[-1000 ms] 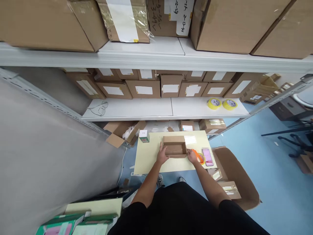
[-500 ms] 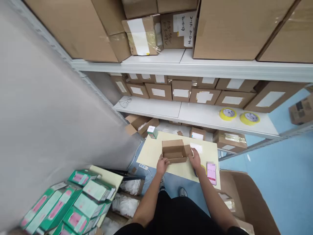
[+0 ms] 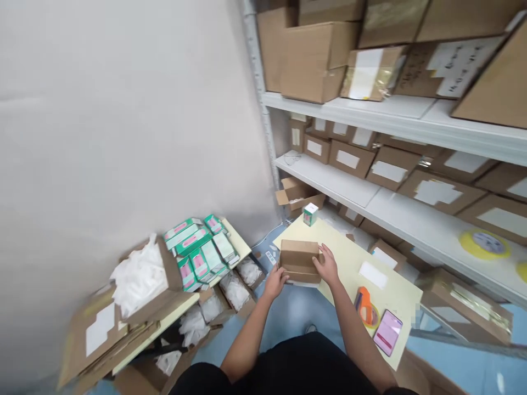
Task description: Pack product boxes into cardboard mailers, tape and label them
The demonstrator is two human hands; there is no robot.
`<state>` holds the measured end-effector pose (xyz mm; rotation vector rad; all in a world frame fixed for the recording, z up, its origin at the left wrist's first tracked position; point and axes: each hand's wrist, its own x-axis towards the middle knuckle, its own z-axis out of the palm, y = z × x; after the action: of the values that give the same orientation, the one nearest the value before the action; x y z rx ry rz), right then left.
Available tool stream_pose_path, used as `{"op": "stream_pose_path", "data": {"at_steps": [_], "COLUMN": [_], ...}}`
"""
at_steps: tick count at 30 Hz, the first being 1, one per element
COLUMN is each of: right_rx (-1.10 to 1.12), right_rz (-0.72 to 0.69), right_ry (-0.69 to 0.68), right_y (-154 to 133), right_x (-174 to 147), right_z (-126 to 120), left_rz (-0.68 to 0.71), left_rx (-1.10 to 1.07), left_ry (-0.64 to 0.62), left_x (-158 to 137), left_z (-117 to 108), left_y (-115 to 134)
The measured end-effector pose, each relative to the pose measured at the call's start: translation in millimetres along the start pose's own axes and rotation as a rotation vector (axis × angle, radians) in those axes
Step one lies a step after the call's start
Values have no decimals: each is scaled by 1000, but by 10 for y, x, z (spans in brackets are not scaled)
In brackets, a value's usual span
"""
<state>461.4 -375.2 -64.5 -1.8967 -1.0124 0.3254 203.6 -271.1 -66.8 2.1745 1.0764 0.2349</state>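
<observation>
The open carton (image 3: pixel 300 250) is gripped at both ends, over the near edge of the pale table (image 3: pixel 346 247); whether any of its weight is borne by the tabletop cannot be told. Its near left corner is grasped by the left hand (image 3: pixel 274 283), and its right end is clasped by the right hand (image 3: pixel 327 265), with the thumb laid at the rim. For good control, the carton is best kept level, with matched, light pressure at both ends, so that the thin walls are not bowed inward. The inside is best left unblocked by fingers. Care is also owed to the right forearm, beside which an orange tape dispenser (image 3: pixel 364 306) and a phone (image 3: pixel 387 332) are placed. Farther along the tabletop, a white sheet (image 3: pixel 373 275) is laid flat, and a small green-and-white box (image 3: pixel 310 214) is stood at the far left corner. Beyond, labelled cartons (image 3: pixel 352 159) are lined up on a white shelf (image 3: pixel 329 179).
</observation>
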Motion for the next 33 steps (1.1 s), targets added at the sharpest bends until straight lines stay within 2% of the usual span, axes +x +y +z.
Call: {"op": "stream_pose_path", "data": {"at_steps": [4, 8, 15, 19, 22, 27, 33], "right_rx": [14, 61, 96, 123, 120, -78, -492], "right_rz": [-133, -263, -413, -503, -560, -622, -648], "right_ry": [-103, -222, -464, -597, -661, -712, -807], "right_y": [-589, -1315, -2603, -3170, -3503, -3892, -4156], "right_x": [-9, -167, -888, -1304, -1541, -1652, -1496], "right_z": [553, 1255, 2707, 3566, 4119, 4797, 5263], "left_rz": [-69, -149, -306, -416, -444, -419, -429], "left_rx": [-38, -123, -284, -312, -316, -349, -357], "left_ry": [139, 255, 383, 458, 498, 532, 586], "left_x": [-474, -1136, -2432, -3050, -3440, -3826, -3869], "left_z": [-294, -650, -1308, -1638, -1876, -2128, -2146], "left_y": [-469, -1029, -2005, -2545, -2895, -3260, -3430]}}
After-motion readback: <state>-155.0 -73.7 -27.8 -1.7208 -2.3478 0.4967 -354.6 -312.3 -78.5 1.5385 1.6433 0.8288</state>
